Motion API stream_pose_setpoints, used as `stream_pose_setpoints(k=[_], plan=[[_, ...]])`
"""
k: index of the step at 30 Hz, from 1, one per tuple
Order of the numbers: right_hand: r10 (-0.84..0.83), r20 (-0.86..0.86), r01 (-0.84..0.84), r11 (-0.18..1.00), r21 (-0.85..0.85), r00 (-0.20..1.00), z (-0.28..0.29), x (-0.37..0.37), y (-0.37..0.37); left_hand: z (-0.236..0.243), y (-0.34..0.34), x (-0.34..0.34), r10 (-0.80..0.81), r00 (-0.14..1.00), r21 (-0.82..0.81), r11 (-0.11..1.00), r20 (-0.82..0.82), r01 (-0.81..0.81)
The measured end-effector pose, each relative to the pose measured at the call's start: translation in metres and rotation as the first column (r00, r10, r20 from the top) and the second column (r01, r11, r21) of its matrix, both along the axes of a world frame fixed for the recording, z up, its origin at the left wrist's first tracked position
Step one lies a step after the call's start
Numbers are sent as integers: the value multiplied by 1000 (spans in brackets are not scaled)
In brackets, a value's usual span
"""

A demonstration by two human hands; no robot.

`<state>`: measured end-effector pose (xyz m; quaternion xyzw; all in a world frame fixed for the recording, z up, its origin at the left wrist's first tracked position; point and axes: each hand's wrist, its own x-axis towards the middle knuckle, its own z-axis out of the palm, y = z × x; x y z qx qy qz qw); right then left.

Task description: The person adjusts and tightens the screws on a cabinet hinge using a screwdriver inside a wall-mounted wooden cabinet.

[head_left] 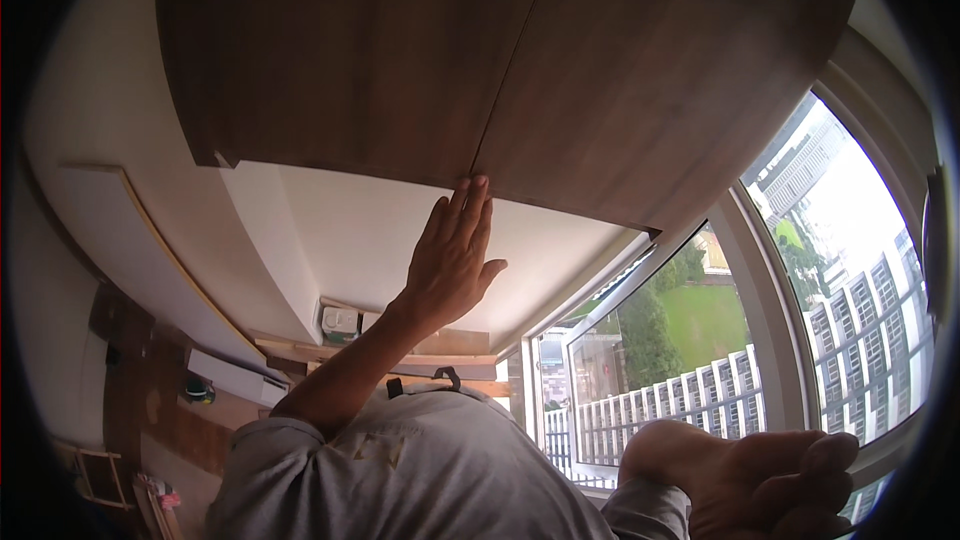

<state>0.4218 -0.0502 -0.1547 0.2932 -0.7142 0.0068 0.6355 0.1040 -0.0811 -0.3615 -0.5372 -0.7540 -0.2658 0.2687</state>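
Note:
My left hand (pixel 451 246) is open, fingers straight and side by side, the fingertips touching the bottom edge of a dark brown wood panel (pixel 648 50) at a narrow vertical seam beside a second matching panel (pixel 330 50). The panels fill the upper view, with a white surface (pixel 365 225) beyond their lower edge. At the lower right, close to the camera, my right hand (pixel 765 480) is raised with its fingers curled in; what they hold, if anything, is hidden.
Large windows (pixel 840 330) on the right look down on buildings and a lawn. At left are a long pale board (pixel 155 250), a small wooden ladder (pixel 93 485) and a dark tool (pixel 200 389) near the floor. Wooden planks (pixel 450 344) and a white box (pixel 339 320) lie beyond my body.

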Motion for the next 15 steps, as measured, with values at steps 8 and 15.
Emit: stream_pose_setpoints(k=[8, 15], plan=[[-115, 146, 138, 979, -153, 983, 2, 26, -18, 11, -1, 10, 17, 999, -30, 999, 36, -16], [-152, -122, 115, 957, -265, 981, -1, 5, -51, 7, -2, 16, -1, 1000, -67, 998, 18, 2]])
